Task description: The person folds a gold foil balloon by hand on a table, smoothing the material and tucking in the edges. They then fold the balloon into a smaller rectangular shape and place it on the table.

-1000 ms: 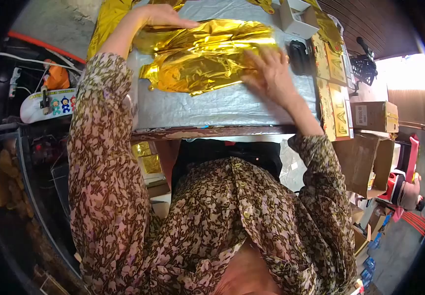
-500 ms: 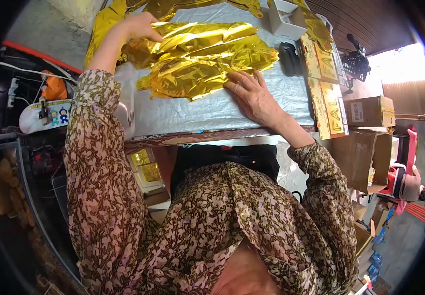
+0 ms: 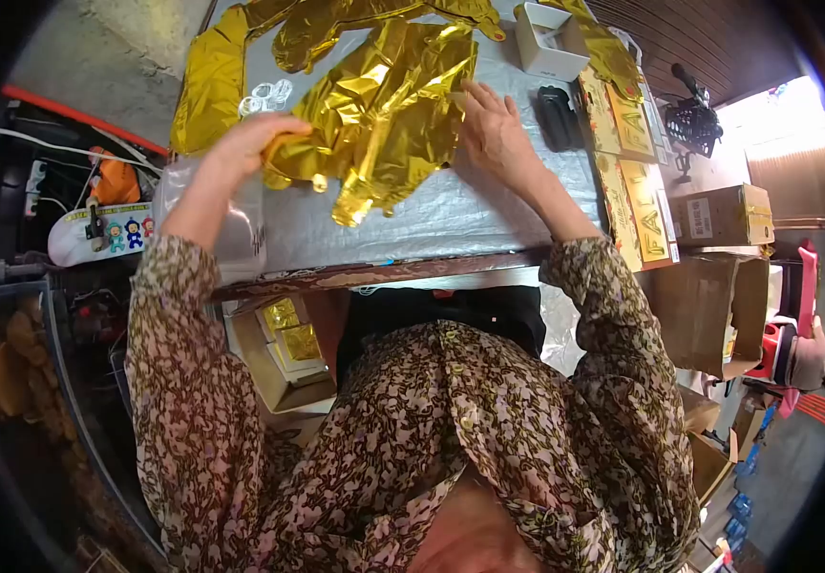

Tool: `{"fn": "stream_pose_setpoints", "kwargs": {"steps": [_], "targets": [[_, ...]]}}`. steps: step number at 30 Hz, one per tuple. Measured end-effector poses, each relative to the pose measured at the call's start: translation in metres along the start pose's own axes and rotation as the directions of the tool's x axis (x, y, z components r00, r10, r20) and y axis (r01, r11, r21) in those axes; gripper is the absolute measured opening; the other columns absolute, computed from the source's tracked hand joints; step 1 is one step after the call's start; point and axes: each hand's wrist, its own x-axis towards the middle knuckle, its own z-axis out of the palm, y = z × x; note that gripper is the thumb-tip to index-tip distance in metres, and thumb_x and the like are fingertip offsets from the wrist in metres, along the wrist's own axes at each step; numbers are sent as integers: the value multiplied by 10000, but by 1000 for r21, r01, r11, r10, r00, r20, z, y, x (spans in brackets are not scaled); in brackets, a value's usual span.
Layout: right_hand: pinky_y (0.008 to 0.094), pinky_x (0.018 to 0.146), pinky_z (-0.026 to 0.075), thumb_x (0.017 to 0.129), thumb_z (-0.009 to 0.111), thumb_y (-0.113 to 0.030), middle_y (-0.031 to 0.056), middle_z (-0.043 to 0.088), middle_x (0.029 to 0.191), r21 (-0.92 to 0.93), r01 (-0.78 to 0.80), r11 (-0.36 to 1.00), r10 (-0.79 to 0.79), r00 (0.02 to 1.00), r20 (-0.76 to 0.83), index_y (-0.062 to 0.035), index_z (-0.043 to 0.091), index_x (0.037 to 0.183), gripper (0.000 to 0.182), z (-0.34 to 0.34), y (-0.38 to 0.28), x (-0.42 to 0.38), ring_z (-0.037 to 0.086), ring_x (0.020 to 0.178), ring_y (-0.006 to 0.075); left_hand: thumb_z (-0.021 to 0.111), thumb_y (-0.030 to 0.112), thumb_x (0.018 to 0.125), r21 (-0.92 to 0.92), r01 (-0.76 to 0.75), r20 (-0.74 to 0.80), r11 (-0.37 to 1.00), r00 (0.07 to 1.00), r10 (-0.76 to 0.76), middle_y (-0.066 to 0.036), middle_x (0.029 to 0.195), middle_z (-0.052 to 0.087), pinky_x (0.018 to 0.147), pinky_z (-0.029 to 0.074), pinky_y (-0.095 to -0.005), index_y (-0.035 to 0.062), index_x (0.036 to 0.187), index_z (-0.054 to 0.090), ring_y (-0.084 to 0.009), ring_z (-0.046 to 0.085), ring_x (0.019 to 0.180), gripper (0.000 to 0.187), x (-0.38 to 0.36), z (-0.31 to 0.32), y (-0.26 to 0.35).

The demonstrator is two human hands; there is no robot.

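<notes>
On the silver-covered worktop (image 3: 451, 215), seen from above by a head camera, lies a crumpled gold foil balloon (image 3: 384, 100). Its long axis runs diagonally, from a far end near the middle of the worktop's back down toward the near left, where a narrow tail points at the person.

Left hand (image 3: 250, 143) is curled closed around the balloon's left edge, fingers bent over the foil, wrist raised above the surface. Right hand (image 3: 494, 129) rests at the balloon's right edge with fingers spread and nearly flat, pressing on the foil or just beside it; whether it grips anything cannot be told. So the balloon sits between the two hands, both touching or nearly touching it, with the left hand nearer the tail.

Beyond it more gold foil shapes (image 3: 212, 81) lie along the left and back edges. A small white box (image 3: 546, 43) and a black device (image 3: 559, 116) sit to the right, beside gold printed packets (image 3: 634, 158). Cardboard boxes (image 3: 718, 220) stand off the worktop's right side.
</notes>
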Motion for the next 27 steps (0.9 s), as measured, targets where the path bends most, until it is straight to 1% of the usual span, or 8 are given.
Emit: {"fn": "stream_pose_setpoints", "kwargs": {"steps": [5, 7, 11, 12, 17, 22, 24, 27], "targets": [[610, 1161, 339, 963, 657, -168, 267, 417, 1580, -74, -148, 986, 151, 987, 50, -95, 438, 1546, 627, -3, -4, -14, 407, 1468, 449, 701, 185, 970, -440, 90, 234, 893, 972, 17, -172, 1151, 742, 931, 622, -405, -50, 1205, 664, -259, 749, 1011, 334, -46, 70, -47], [576, 1180, 340, 960, 654, -149, 278, 401, 1589, -4, -212, 977, 211, 968, 134, -86, 438, 1548, 629, -6, 4, -13, 401, 1465, 457, 677, 165, 987, -532, 77, 164, 843, 986, 13, -166, 1193, 724, 987, 596, -412, -51, 1200, 658, -258, 727, 1076, 304, -59, 96, -63], [498, 1215, 334, 954, 616, -75, 237, 402, 1605, 19, -36, 999, 33, 989, 145, -109, 446, 1553, 624, 18, 38, -12, 401, 1468, 443, 683, 163, 985, -652, 141, 97, 745, 990, -103, -131, 1125, 716, 966, 586, -406, -10, 1167, 674, -238, 712, 1016, 251, -98, 149, -72], [475, 1223, 333, 950, 598, -46, 218, 406, 1610, -17, 26, 1000, -23, 987, 158, -117, 452, 1553, 625, 19, 42, -8, 407, 1469, 429, 683, 164, 985, -525, 168, 122, 834, 985, -121, -111, 1142, 709, 974, 571, -398, 6, 1193, 672, -222, 698, 1028, 262, -98, 147, -84], [443, 1214, 355, 923, 554, 38, 171, 435, 1613, 151, 135, 979, -170, 955, 245, -129, 491, 1538, 640, 10, 54, 27, 433, 1465, 388, 723, 140, 970, -718, 230, 329, 657, 944, 28, -73, 1229, 699, 949, 583, -385, 22, 1261, 654, -192, 686, 1107, 322, -128, 223, -77], [403, 1158, 428, 930, 560, 36, 199, 475, 1587, 299, 108, 948, -205, 926, 316, -103, 555, 1486, 573, -19, 36, 39, 525, 1398, 388, 720, 171, 1002, -501, 228, 567, 835, 815, 117, -107, 1294, 667, 980, 600, -394, 11, 1384, 544, -205, 683, 1132, 450, -118, 246, -72], [402, 1142, 443, 959, 577, -1, 205, 500, 1569, 295, 19, 955, -118, 938, 325, -94, 568, 1476, 525, -47, 17, 25, 542, 1388, 382, 712, 174, 1012, -205, -19, 584, 979, 800, 138, -131, 1316, 657, 975, 599, -390, -11, 1443, 464, -201, 673, 1150, 530, -125, 229, -68], [417, 1134, 452, 992, 692, -304, 225, 604, 1457, 358, -108, 927, -42, 922, 386, -16, 559, 1465, 570, -96, -18, -16, 581, 1357, 368, 683, 157, 1030, -70, -80, 600, 994, 793, 106, -167, 1342, 648, 946, 600, -360, -11, 1579, 286, -204, 680, 1142, 698, -124, 200, -77]]}}
